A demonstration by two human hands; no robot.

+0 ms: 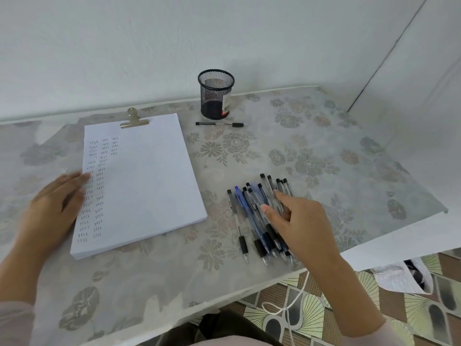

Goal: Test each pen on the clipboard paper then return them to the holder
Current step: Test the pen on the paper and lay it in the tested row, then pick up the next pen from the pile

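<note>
1. Floral-clothed table (311, 136) against a pale wall (124, 46).
2. Clear pens (257, 221), black rubber grips, heaped at right; the right hand (303, 221) touches them, fingers loosely spread.
3. Left hand (56, 198) flat on the scribbled paper (147, 181).
4. Round black mesh holder (216, 94) stands behind.

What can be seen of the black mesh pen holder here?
The pen holder is a round black wire-mesh cup with a solid rim, standing upright at the table's far edge, near the wall. A white and red barcode label sits low on its right side. No pens stick out; one pen lies before it, apart.
</note>
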